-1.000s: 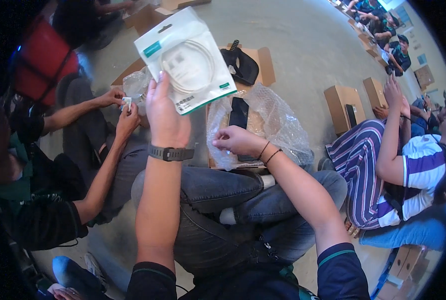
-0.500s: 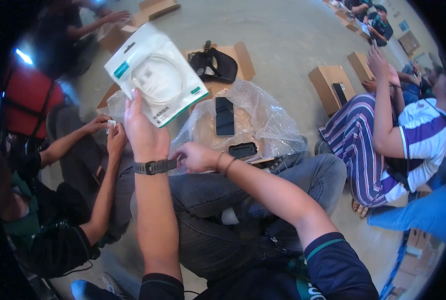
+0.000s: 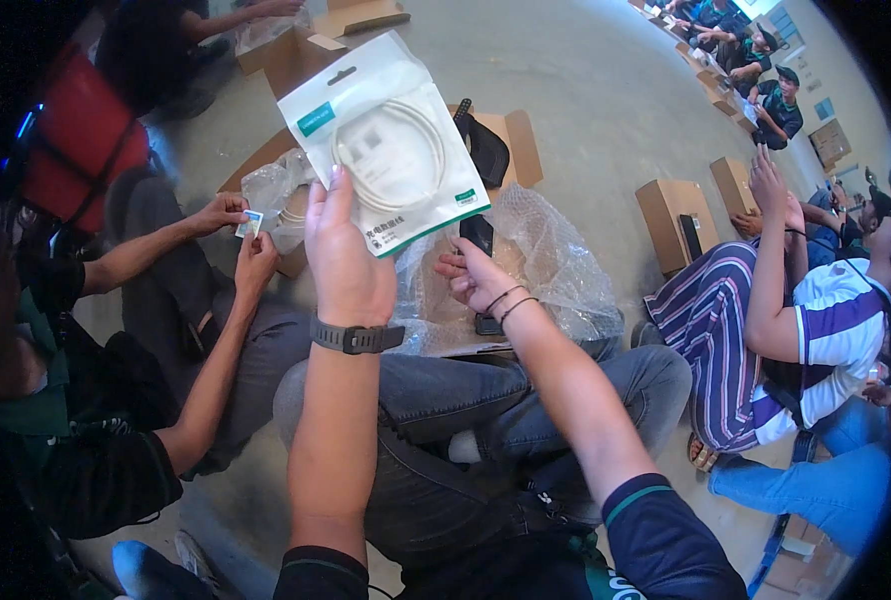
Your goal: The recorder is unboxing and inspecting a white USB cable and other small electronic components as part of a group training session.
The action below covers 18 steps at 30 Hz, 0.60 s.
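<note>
My left hand [image 3: 351, 250] holds up a white zip packet [image 3: 381, 120] with green labels and a coiled white cable [image 3: 436, 150] inside. My right hand [image 3: 476, 275] is raised just below the packet's lower right corner, fingers curled; what they hold, if anything, is unclear. Behind it, a black phone-like slab [image 3: 476, 230] and a small dark object [image 3: 489, 325] lie among crumpled bubble wrap [image 3: 566, 280], partly hidden by my hands.
A black strapped item [image 3: 488, 150] sits in an open carton [image 3: 521, 135]. At left, a person's hands [image 3: 246, 225] pinch a small card; at right sits someone in striped trousers [image 3: 706, 330] beside cardboard boxes [image 3: 666, 225]. More people [image 3: 776, 110] sit farther back.
Compared with half a second ago, my right hand has moved up and right, from beside my left wrist to below the packet's corner. My left hand still holds the packet up.
</note>
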Tool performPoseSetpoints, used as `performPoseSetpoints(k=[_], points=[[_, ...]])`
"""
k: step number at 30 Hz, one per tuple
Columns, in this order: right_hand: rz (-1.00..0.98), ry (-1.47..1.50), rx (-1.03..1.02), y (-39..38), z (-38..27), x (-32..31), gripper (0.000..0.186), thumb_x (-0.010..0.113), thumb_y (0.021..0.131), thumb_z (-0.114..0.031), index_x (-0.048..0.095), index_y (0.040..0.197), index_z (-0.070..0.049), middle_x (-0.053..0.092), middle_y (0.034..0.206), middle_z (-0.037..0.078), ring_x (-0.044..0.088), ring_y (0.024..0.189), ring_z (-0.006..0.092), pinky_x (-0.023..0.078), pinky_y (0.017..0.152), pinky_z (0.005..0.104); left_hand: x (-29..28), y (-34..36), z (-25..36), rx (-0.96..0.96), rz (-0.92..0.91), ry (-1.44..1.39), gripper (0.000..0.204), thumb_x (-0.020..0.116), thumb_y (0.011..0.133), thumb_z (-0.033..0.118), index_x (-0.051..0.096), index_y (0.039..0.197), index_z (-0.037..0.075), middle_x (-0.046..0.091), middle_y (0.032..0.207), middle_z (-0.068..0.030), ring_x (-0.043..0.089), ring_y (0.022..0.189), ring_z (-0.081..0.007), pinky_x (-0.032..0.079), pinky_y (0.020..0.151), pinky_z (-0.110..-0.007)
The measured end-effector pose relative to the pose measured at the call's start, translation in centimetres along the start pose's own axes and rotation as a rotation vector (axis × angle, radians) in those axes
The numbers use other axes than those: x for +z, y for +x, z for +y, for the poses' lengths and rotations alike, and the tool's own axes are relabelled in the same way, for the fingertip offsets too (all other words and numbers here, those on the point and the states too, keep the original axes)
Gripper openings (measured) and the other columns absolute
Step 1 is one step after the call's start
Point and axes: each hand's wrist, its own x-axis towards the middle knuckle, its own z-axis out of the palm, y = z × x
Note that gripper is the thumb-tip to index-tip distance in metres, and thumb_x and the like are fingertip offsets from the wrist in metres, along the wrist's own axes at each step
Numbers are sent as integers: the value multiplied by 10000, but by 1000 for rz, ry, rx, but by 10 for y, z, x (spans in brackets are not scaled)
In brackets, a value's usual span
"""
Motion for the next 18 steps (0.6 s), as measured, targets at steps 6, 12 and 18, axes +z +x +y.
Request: performPoseSetpoints(k=[6,12,18], points=[[76,450,-124,43,-2,7,417,678,1002,-437,606,1185,-69,642,1015,70,377,546,114,393,438,200,5,0,-1,0,-14,-34,346,526,1111,224,531,1394,25,659,1327,-105,675,1194,-230,553,1011,-403],[290,-45,-515,22,-20,18,255,617,1016,-334,682,1137,-119,614,1020,26,500,614,152,499,542,290,-1,0,10,21,19,-57,349,523,1111,225,530,1402,33,658,1332,-102,676,1195,-232,556,1007,-408],[57,46,-401,8,-53,7,293,615,994,-380,654,1074,-101,691,1001,29,541,625,104,474,458,287,3,-3,12,-18,-26,-93,349,524,1111,228,532,1401,34,663,1324,-102,684,1182,-232,565,993,-406]])
